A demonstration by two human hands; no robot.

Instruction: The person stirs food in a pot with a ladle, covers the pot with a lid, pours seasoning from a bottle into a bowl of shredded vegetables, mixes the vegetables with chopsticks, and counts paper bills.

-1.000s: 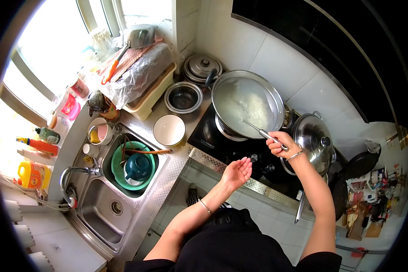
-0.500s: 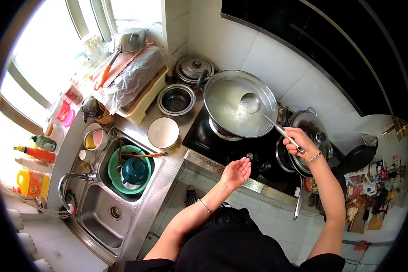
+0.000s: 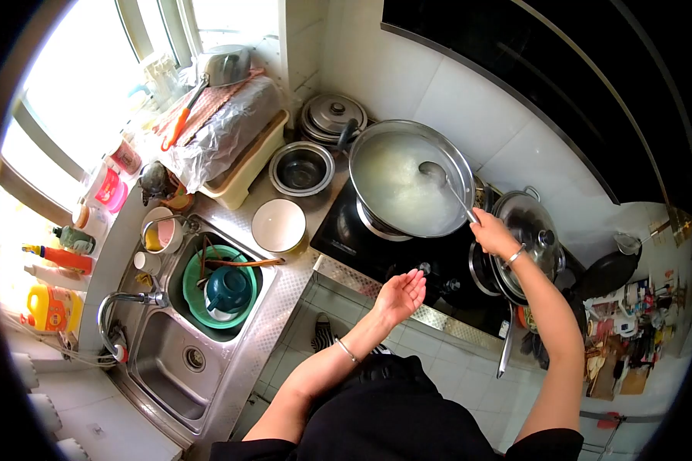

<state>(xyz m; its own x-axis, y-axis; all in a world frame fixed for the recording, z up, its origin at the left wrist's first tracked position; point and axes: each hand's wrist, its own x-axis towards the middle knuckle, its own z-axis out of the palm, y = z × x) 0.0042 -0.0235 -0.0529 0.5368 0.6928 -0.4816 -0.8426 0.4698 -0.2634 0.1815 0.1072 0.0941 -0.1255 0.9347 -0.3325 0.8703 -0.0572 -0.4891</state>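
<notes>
My right hand (image 3: 494, 233) is wrapped round the handle of a metal ladle (image 3: 434, 172), whose bowl is partly sunk in the cloudy liquid of a large steel wok (image 3: 373, 216). The wok sits on the left burner of a black stove (image 3: 346, 230). Palm up, my left hand (image 3: 400, 297) holds nothing and hovers in front of the stove's edge, near the knobs. Its fingers are stretched out, slightly cupped. A white bowl (image 3: 278, 225) and a steel pot (image 3: 301, 168) stand on the counter left of the stove.
A lidded pot (image 3: 527, 238) occupies the right burner, with a metal handle jutting forward below it. At the left, the sink (image 3: 173, 361) holds a green basin (image 3: 191, 288) with dishes. Stacked lids (image 3: 334, 115) stand behind the steel pot. Bottles (image 3: 54, 307) line the window ledge.
The ladle's bowl has gone from low in the wok to its right part, first raised, now lower in the liquid. My right hand moved right, then slightly back left. My left hand stayed put.
</notes>
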